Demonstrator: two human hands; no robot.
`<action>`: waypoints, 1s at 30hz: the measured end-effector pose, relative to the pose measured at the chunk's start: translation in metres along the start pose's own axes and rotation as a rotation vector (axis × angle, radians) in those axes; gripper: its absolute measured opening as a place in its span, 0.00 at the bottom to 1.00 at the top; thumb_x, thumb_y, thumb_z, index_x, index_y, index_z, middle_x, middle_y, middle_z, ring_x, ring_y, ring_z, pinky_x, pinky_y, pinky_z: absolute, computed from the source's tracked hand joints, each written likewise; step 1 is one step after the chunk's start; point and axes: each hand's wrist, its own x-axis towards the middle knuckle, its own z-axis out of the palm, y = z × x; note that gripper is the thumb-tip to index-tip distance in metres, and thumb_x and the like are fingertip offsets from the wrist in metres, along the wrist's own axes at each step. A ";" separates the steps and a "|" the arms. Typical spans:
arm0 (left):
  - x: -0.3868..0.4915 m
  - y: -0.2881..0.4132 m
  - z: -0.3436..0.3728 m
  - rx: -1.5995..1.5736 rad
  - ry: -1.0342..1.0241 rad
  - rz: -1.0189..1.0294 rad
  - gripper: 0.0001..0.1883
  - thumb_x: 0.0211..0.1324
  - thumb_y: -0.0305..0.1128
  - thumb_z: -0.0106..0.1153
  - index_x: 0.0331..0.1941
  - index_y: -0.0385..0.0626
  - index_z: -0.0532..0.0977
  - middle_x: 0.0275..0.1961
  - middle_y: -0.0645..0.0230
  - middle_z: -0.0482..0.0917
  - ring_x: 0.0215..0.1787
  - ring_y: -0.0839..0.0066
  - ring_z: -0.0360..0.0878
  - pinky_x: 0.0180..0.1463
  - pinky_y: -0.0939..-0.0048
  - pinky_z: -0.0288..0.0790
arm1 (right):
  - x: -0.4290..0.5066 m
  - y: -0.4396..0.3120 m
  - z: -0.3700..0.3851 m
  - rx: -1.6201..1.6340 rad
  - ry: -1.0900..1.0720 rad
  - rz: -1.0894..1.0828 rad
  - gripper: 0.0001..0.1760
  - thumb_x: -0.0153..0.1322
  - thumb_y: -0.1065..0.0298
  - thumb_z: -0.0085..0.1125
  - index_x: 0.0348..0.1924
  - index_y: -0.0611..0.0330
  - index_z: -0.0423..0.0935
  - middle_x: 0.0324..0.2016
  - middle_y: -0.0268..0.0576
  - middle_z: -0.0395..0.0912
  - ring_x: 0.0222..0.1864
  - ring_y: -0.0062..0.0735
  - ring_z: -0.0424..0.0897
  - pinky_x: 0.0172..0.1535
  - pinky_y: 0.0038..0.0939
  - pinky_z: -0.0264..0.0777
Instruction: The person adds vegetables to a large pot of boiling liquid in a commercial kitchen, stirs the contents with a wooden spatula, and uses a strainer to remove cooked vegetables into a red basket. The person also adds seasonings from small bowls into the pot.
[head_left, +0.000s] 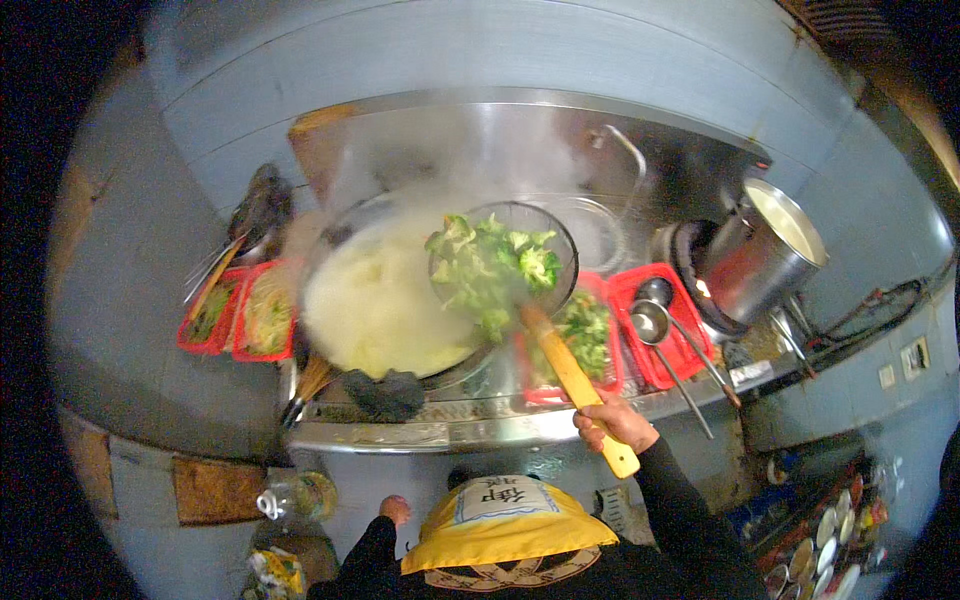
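Observation:
My right hand (616, 424) is closed around the yellow handle (571, 375) of a large wire strainer (571, 247). Broccoli (538, 266) and other green vegetables lie in the strainer, over the right side of a big wok (480, 360) of steaming, pale, cloudy liquid (375, 300). Beneath the handle is a red basket (536, 396) of chopped green vegetables (589, 330). Low beside my body hangs my left hand (395, 510), away from the stove and touching nothing visible; its fingers are not clear.
Two ladles (649, 321) rest in a red basket (686, 366) at the right. Beyond it, a tall metal pot (750, 262) stands tilted by a lit burner (703, 288). Red baskets (241, 330) of vegetables, a brush (311, 379) and a dark cloth (386, 395) are at the left.

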 end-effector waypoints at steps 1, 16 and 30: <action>0.007 0.001 -0.004 0.145 -0.007 0.068 0.11 0.52 0.43 0.54 0.24 0.51 0.80 0.29 0.66 0.81 0.32 0.63 0.79 0.34 0.53 0.73 | -0.018 -0.006 -0.007 -0.013 0.047 -0.009 0.18 0.74 0.72 0.52 0.56 0.59 0.65 0.23 0.32 0.67 0.17 0.19 0.67 0.20 0.25 0.66; 0.065 -0.007 0.013 0.354 -0.012 0.131 0.15 0.63 0.35 0.50 0.24 0.44 0.78 0.24 0.63 0.78 0.27 0.66 0.74 0.33 0.59 0.71 | -0.059 0.103 -0.106 -0.576 0.719 -0.176 0.15 0.73 0.73 0.49 0.53 0.64 0.66 0.20 0.34 0.68 0.17 0.23 0.72 0.19 0.30 0.70; 0.072 -0.047 0.008 0.026 0.017 0.098 0.13 0.58 0.36 0.52 0.24 0.45 0.81 0.26 0.62 0.80 0.30 0.63 0.78 0.34 0.59 0.73 | -0.064 0.072 -0.015 -1.237 0.901 -0.396 0.32 0.69 0.73 0.52 0.67 0.67 0.61 0.40 0.68 0.79 0.42 0.67 0.80 0.44 0.47 0.75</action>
